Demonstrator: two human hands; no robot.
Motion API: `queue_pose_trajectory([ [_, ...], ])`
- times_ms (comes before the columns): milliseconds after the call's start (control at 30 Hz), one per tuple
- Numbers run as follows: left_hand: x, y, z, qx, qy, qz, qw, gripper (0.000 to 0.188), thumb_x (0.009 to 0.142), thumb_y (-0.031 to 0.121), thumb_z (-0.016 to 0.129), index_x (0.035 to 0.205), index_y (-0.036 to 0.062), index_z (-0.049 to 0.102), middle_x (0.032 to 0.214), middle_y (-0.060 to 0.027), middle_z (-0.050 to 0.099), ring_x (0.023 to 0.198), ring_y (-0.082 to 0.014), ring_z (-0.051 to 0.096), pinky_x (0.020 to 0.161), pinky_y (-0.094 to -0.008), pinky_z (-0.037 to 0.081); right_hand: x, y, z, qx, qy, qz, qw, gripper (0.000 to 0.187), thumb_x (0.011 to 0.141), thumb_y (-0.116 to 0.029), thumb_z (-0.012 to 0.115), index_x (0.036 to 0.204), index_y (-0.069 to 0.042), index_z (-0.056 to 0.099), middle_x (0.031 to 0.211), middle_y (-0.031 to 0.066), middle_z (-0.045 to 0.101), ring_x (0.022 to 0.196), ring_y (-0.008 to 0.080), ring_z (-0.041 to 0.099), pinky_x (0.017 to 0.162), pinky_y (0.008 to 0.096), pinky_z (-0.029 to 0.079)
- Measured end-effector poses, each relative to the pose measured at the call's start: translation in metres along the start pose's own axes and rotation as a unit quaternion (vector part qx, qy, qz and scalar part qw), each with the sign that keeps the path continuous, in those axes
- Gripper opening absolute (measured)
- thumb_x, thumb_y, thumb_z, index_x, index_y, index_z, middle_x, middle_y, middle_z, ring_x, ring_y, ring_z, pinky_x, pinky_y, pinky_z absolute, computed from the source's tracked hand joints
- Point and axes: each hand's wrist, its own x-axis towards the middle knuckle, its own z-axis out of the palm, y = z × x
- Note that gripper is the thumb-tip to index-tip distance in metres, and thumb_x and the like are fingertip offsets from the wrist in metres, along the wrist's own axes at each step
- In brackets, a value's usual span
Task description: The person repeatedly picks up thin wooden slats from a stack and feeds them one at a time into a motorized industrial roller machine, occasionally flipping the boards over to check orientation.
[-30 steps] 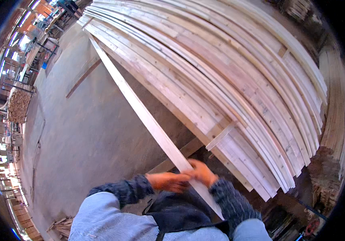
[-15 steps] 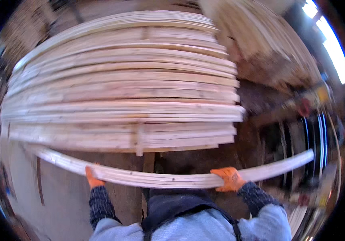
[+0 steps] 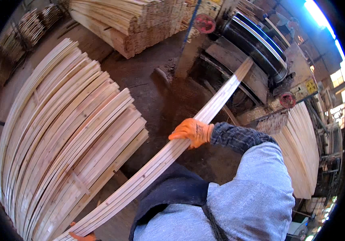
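A bundle of several long, pale wooden boards [image 3: 155, 162] runs slantwise from the lower left to the upper right. My right hand [image 3: 192, 132], in an orange glove, is closed over its middle. At the bottom edge my left hand [image 3: 83, 237], also gloved in orange, grips the near end and is partly cut off by the frame. The far end of the boards lies over the metal plate [image 3: 226, 50] in front of a machine's dark roller [image 3: 257, 48]; I cannot tell whether it touches the plate.
A large stack of boards [image 3: 80, 120] stands on my left. Another lumber stack [image 3: 130, 30] is at the far side. Red handwheels [image 3: 204, 23] sit on the machine frame. More boards [image 3: 301, 148] are piled on the right, beyond my arm.
My view has turned to the right, toward the machine. The boards, level across in front of me before, now slant with their far end at the machine. Both hands still hold them.
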Motion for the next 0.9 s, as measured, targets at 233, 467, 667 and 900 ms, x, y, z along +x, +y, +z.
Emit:
queue_pose_trajectory([
  [233, -0.077, 0.15, 0.131, -0.515, -0.029, -0.493, 0.701, 0.062, 0.107, 0.058, 0.044, 0.144, 0.0101, 0.057, 0.147, -0.0084, 0.058, 0.137, -0.0269, 0.052, 0.122, -0.0476, 0.035, -0.076, 0.093, -0.041, -0.173, -0.022, 0.107, 0.979, 0.098, 0.059, -0.015, 0.086, 0.15, -0.013, 0.05, 0.132, 0.0109, 0.066, 0.122, 0.0323, 0.061, 0.111, 0.0463, 0.045],
  [467, -0.144, 0.245, 0.181, -0.576, -0.059, -0.488, 0.654, 0.042, 0.101, 0.053, 0.06, 0.12, 0.0159, 0.064, 0.116, -0.0072, 0.069, 0.114, -0.0244, 0.061, 0.107, -0.0493, 0.047, 0.041, 0.011, 0.029, 0.016, -0.008, -0.085, 0.996, 0.103, 0.057, -0.019, 0.087, 0.152, -0.01, 0.048, 0.131, 0.0168, 0.067, 0.116, 0.0355, 0.066, 0.102, 0.0469, 0.052],
  [667, -0.204, 0.293, 0.194, -0.488, -0.202, -0.638, 0.561, 0.051, 0.097, 0.043, 0.074, 0.134, 0.0102, 0.06, 0.124, -0.0077, 0.068, 0.108, -0.0262, 0.068, 0.097, -0.0439, 0.057, 0.097, -0.052, 0.084, 0.051, -0.028, -0.085, 0.995, 0.095, 0.054, -0.017, 0.088, 0.143, -0.007, 0.055, 0.125, 0.0181, 0.068, 0.115, 0.0373, 0.065, 0.1, 0.0484, 0.051],
  [900, -0.137, 0.331, 0.079, -0.046, -0.439, -0.001, 0.897, 0.054, 0.088, 0.025, 0.075, 0.138, 0.0075, 0.062, 0.114, -0.0074, 0.075, 0.111, -0.0233, 0.07, 0.098, -0.043, 0.053, 0.026, 0.0, 0.033, -0.012, -0.037, 0.002, 0.999, 0.092, 0.051, -0.006, 0.085, 0.139, -0.011, 0.058, 0.125, 0.0155, 0.068, 0.115, 0.0394, 0.064, 0.101, 0.0495, 0.05],
])
